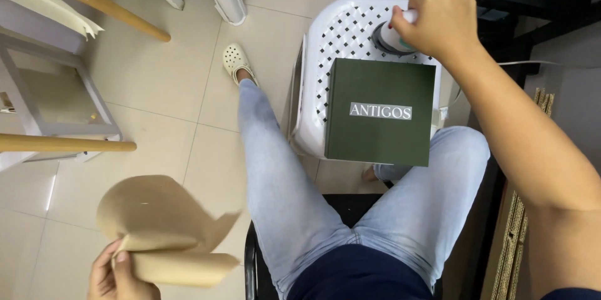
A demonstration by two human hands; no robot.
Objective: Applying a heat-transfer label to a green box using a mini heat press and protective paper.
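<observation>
While the right hand (438, 21) closes over the top of a white bottle or roll-like container (394, 38), the left hand (116, 275) pinches a curled sheet of brown kraft paper (166, 228) low at the left edge of the view. The container stands on the far part of a white perforated plastic stool (332, 31), with the fingers wrapped around its upper end; what exactly it is cannot be told, since the hand covers most of it. The paper bends back on itself, its lower flap gripped between thumb and fingers, its upper part fanning loose above the floor.

Just in front of the container, a dark green square box (380, 112) with a white label lies flat on the stool, overhanging its near edge. The person sits on a black chair (253, 262), legs in light blue jeans (282, 175) spread either side of the stool, one foot in a cream clog (236, 62) on the tiled floor (156, 87). Wooden poles (62, 144) and a pale frame (56, 99) stand to the left; corrugated cardboard edges (513, 237) show at the right.
</observation>
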